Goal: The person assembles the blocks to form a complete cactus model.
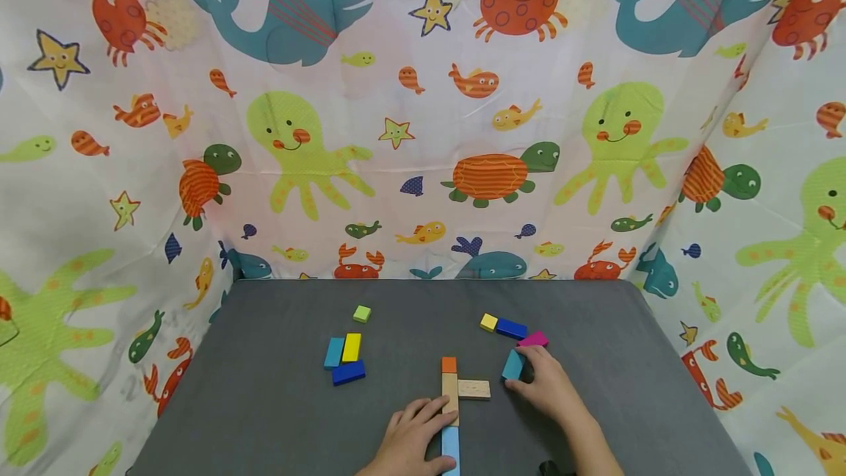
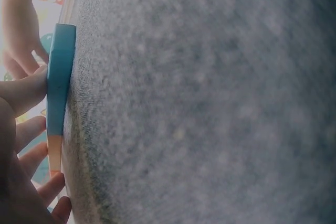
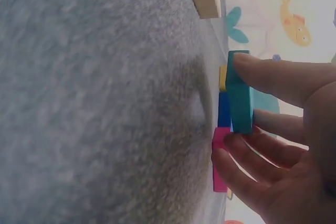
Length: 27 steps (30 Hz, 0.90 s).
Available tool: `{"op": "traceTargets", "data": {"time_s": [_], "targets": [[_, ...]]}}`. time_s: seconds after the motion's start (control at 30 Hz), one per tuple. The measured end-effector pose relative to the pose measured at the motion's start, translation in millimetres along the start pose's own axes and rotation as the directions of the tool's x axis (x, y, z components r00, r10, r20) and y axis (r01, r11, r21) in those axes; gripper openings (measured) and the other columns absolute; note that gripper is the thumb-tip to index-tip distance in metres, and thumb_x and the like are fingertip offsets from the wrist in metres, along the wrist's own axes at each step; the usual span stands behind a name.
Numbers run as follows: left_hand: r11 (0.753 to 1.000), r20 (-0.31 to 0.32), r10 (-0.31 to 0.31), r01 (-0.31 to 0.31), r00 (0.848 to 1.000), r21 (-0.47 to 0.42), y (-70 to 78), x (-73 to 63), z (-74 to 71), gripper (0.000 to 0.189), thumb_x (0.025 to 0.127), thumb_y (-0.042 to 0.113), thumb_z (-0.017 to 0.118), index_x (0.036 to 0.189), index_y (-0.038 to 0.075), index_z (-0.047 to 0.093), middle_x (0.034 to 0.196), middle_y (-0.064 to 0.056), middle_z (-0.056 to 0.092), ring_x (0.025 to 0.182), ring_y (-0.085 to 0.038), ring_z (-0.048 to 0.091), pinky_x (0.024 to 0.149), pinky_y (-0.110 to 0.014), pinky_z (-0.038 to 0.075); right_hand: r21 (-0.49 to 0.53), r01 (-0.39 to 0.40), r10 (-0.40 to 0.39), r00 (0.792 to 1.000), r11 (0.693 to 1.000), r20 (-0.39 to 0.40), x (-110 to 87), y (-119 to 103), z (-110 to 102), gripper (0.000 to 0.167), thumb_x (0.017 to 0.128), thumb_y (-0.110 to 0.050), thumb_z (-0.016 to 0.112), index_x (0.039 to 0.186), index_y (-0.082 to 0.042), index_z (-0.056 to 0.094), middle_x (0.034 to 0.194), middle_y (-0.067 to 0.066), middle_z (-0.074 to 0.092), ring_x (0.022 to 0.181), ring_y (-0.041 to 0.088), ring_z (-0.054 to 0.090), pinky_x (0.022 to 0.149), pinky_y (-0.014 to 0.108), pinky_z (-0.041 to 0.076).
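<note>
My right hand [image 1: 551, 391] pinches a teal block [image 1: 512, 364] between thumb and fingertips; in the right wrist view the block [image 3: 241, 95] appears lifted off the table. Close behind it lies a magenta block [image 1: 535, 339]. With fingers spread, my left hand [image 1: 411, 438] rests against a straight row of blocks. The row has a light blue block [image 1: 451, 445] nearest, then a wooden block [image 1: 449, 386], then an orange block [image 1: 449, 365] at the far end. Another wooden block [image 1: 474, 389] extends rightward from the row. The left fingers partly cover the row.
Behind the right hand sit a blue block [image 1: 512, 327] and a small yellow block [image 1: 488, 322]. Left of the row are a blue block [image 1: 348, 373], a yellow block [image 1: 352, 347], a light blue block [image 1: 333, 352] and a green cube [image 1: 361, 314]. Sea-animal curtains surround the grey table [image 1: 264, 388].
</note>
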<state>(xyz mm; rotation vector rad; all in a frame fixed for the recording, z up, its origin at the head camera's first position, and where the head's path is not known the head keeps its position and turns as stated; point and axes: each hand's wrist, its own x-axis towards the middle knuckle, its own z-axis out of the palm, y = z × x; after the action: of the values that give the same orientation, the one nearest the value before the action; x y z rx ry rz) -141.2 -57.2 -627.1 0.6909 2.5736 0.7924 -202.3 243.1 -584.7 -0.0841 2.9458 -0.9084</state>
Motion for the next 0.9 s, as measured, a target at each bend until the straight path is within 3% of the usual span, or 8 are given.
{"op": "traceTargets", "data": {"time_s": [0.23,0.67,0.9], "targets": [[1.0,-0.008,0.013,-0.013,1.0,-0.001,3.3,1.7,2.5,0.066,0.087,0.075,0.054,0.148,0.05,0.043,0.162,0.018,0.032,0.141,-0.026,0.037,0.102,-0.061,0.037,0.007,0.046,-0.046,0.999,0.999,-0.015,2.1,-4.4,0.8,0.066,0.081,-0.03,0.086,0.137,-0.004,0.061,0.13,0.015,0.062,0.121,0.035,0.058,0.103,0.058,0.047],[0.999,0.01,0.032,-0.032,0.999,-0.018,6.0,5.7,6.2,0.067,0.087,0.076,0.052,0.148,0.051,0.041,0.162,0.018,0.031,0.142,-0.026,0.037,0.102,-0.061,0.037,0.044,0.042,-0.042,0.999,0.998,-0.011,11.1,-13.2,4.7,0.065,0.081,-0.026,0.086,0.138,-0.007,0.061,0.135,0.012,0.059,0.115,0.029,0.062,0.097,0.053,0.053],[1.0,-0.012,0.006,-0.006,1.0,0.003,0.4,0.4,3.3,0.067,0.087,0.073,0.057,0.148,0.051,0.042,0.162,0.018,0.032,0.142,-0.025,0.037,0.102,-0.061,0.037,0.079,0.107,-0.11,0.994,0.991,0.029,18.5,-23.0,15.7,0.065,0.086,-0.027,0.082,0.143,-0.007,0.057,0.141,0.013,0.056,0.126,0.034,0.056,0.104,0.056,0.047]]}}
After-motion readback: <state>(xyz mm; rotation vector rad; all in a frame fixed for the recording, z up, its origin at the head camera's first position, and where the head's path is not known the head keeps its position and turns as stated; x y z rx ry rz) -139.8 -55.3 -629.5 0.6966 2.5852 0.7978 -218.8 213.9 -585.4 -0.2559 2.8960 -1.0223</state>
